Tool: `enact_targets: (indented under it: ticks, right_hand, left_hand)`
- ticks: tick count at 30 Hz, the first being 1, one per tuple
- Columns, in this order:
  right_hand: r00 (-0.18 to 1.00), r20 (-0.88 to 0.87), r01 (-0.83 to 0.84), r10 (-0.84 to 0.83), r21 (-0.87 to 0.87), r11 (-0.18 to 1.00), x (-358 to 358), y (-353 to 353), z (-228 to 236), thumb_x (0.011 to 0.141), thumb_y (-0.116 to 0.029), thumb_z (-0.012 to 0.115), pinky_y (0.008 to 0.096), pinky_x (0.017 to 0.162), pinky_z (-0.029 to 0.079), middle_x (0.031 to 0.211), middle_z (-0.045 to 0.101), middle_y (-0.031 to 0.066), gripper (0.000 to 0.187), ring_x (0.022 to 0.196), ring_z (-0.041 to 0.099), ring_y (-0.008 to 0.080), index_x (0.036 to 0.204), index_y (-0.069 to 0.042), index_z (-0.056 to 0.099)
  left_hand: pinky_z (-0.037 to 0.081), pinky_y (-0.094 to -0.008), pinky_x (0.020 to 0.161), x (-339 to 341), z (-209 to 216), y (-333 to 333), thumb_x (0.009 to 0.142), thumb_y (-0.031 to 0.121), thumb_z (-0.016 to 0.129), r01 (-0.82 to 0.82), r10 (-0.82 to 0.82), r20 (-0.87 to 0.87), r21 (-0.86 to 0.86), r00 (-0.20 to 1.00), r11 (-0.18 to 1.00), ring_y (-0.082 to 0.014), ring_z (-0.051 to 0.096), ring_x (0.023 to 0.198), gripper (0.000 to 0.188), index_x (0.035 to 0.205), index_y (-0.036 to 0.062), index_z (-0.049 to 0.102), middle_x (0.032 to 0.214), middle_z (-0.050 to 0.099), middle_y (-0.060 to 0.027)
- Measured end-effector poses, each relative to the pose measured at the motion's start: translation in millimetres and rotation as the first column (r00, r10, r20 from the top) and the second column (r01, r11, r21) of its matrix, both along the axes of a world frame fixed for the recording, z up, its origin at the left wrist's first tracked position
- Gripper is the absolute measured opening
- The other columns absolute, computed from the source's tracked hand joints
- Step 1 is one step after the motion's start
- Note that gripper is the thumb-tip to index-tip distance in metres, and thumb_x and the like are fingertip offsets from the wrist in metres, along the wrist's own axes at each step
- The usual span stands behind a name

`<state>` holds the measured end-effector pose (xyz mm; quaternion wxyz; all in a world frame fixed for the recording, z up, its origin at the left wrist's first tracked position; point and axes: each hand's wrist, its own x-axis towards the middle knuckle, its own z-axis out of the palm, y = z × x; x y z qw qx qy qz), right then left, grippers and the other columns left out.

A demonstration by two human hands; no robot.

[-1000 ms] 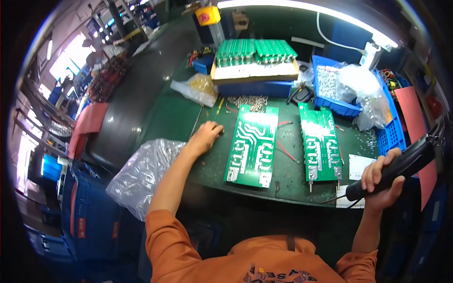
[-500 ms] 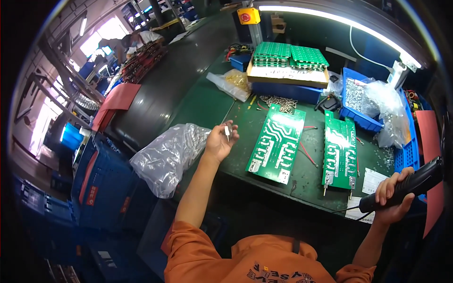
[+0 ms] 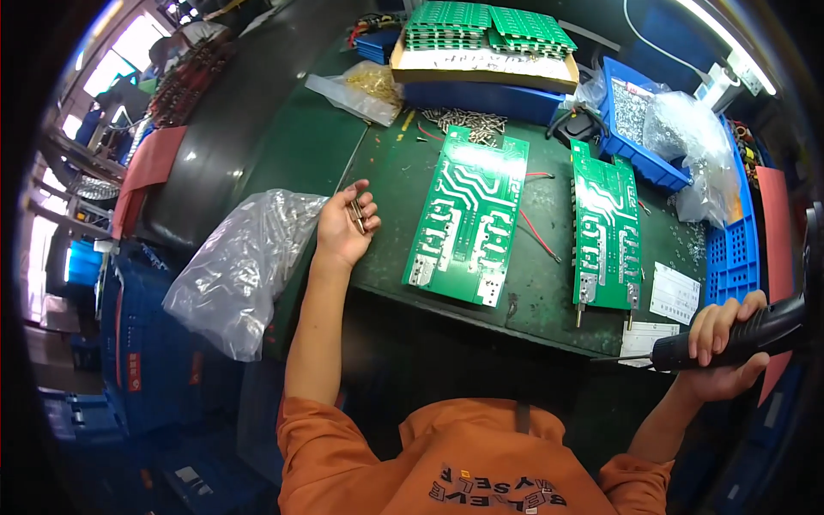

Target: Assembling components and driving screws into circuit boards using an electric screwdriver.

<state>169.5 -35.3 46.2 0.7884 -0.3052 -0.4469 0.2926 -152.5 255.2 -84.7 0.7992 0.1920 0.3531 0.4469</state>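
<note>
My left hand (image 3: 343, 230), palm up with fingers curled, holds a small metal pin (image 3: 357, 216) beside the left circuit board; whether there is more than one is hard to make out. My right hand (image 3: 717, 354) is wrapped round a black electric screwdriver (image 3: 772, 330) at the right, its thin shaft pointing left. Two green circuit boards lie on the bench: a left board (image 3: 468, 219) with red wires by it, and a right board (image 3: 606, 227) with metal posts (image 3: 578, 316) sticking out at its near edge.
A clear plastic bag (image 3: 245, 270) lies at the left bench edge. Behind the boards are a heap of metal pins (image 3: 468, 124), a bag of yellowish parts (image 3: 371, 86) and stacked green boards (image 3: 489, 30) in a box. Blue bins (image 3: 644, 163) and paper slips (image 3: 675, 292) are at the right.
The whole view has shifted, so the bench things sit farther left and higher. My left fingers have curled more around the small metal piece. My right hand keeps its hold on the screwdriver.
</note>
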Motion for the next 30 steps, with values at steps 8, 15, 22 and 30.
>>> enact_targets:
  ticks: [8,15,22,30]
  right_hand:
    - [0.995,0.031,0.098,-0.097,-0.024,0.995,-4,10,-6,0.078,-0.035,0.064,0.0159,0.035,0.036,0.057,0.04,0.0029,0.047,0.04,0.038,0.0075,0.088,-0.004,0.031]
    - [0.976,0.022,0.219,-0.218,-0.041,0.975,2,18,-7,0.074,-0.035,0.068,0.0167,0.03,0.039,0.053,0.044,0.0032,0.051,0.035,0.044,0.0091,0.086,-0.004,0.03]
    - [0.973,0.038,0.23,-0.228,-0.042,0.972,9,25,-7,0.074,-0.037,0.068,0.0174,0.03,0.04,0.053,0.044,0.0032,0.052,0.035,0.045,0.0091,0.087,-0.005,0.029]
    - [0.99,0.006,0.14,-0.14,-0.001,0.99,6,14,2,0.076,-0.042,0.064,0.0196,0.032,0.04,0.056,0.043,0.0037,0.053,0.036,0.042,0.0096,0.089,-0.005,0.029]
  left_hand:
    - [0.048,-0.0307,0.067,76,-9,94,0.07,0.009,0.061,0.527,0.594,-0.687,0.716,0.419,0.457,-0.0233,0.06,0.069,0.019,0.087,0.0011,0.064,0.076,0.062,-0.0118]
    - [0.046,-0.0372,0.074,122,-22,150,0.07,0.01,0.063,0.837,0.672,-0.709,0.488,0.216,0.246,-0.0335,0.058,0.083,0.018,0.087,0.0027,0.065,0.085,0.061,-0.019]
    - [0.047,-0.0378,0.071,130,-18,141,0.075,0.011,0.058,0.866,0.698,-0.667,0.481,0.258,0.14,-0.0304,0.058,0.081,0.013,0.084,0.0041,0.065,0.089,0.06,-0.0129]
    - [0.046,-0.0313,0.061,93,10,97,0.079,0.006,0.054,0.561,0.5,-0.661,0.746,0.559,0.359,-0.0202,0.061,0.067,0.008,0.083,0.0009,0.06,0.073,0.063,-0.0107]
